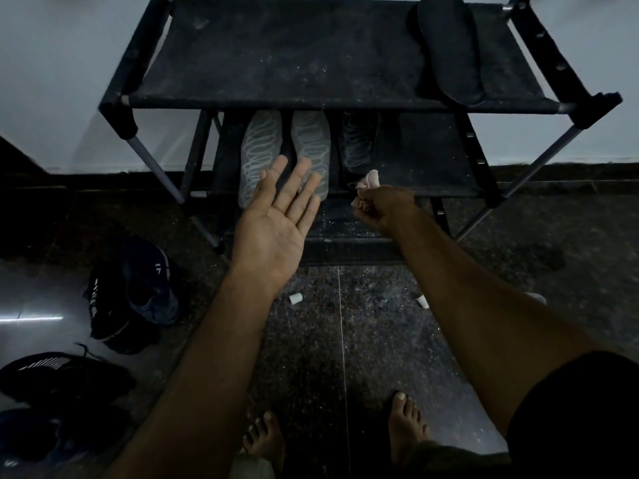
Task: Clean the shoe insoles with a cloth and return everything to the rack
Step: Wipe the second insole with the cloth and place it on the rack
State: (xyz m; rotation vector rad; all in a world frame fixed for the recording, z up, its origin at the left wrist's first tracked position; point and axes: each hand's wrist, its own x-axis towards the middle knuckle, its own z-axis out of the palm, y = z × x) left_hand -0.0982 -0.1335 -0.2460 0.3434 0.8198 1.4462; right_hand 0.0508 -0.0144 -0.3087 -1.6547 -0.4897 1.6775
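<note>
Dim light falls on a speckled stone floor [363, 340] where a black fabric shoe rack [311, 63] stands against a pale wall. Two grey patterned insoles [262, 146] lie side by side on the rack's lower shelf, a darker third insole [358, 143] just right of them, and a black insole [449, 50] rests on the top shelf's far right. Left hand [276, 219] is spread, palm up, before the grey pair; right hand [383, 209] is clenched around a pink cloth [366, 186]. Dark sneakers [135, 288] sit on the floor, left.
</note>
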